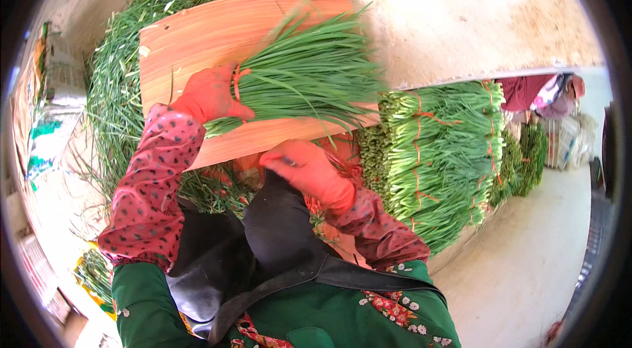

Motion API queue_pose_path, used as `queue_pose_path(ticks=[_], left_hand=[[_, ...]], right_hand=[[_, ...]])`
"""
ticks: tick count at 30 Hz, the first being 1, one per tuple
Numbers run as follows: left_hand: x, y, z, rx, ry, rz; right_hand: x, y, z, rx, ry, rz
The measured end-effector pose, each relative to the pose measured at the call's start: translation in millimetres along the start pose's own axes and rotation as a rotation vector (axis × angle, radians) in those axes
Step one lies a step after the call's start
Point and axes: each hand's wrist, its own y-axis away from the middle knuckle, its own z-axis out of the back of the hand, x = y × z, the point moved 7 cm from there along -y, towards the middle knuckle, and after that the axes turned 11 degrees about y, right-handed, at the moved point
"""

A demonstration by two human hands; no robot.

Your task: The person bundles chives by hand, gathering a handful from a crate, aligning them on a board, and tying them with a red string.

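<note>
My left hand (214,93), in an orange-red rubber glove, is closed around the bound end of a bunch of garlic chives (309,72). An orange tie (238,85) circles the bunch by my fingers. The long green leaves fan out to the right over a wood-grained board (197,32), their tips blurred. My right hand (306,167), gloved alike, is over my dark apron (276,223), just below the board's near edge and apart from the bunch. Its fingers are curled together; whatever they may hold is hidden.
A heap of loose green leaves (115,85) lies left of and behind the board. Stacked, tied bunches of chives (441,157) stand at the right, with more bunches (530,157) beyond. Behind them is a pale surface (447,19). Orange ties (339,160) hang near my right wrist.
</note>
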Motion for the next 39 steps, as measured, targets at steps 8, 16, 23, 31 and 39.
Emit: queue_pose_path(ticks=[8, 16, 23, 31, 39], left_hand=[[-10, -6, -2, 0.035, 0.028, 0.019], [-5, 1, 0, 0.043, 0.011, 0.057], [10, -9, 5, 0.204, 0.23, -0.096], [47, -26, 7, -0.099, 0.106, -0.145], [-24, 64, -29, -0.208, 0.393, -0.193]], right_hand=[[-78, 25, 84, -0.483, -0.442, -0.481], [-22, -28, 87, -0.325, -0.56, -0.227], [7, -38, 123, -0.563, -0.819, -0.145], [-44, 5, -13, 0.119, -0.744, -0.648], [-42, -33, -27, -0.102, -0.969, -0.342]])
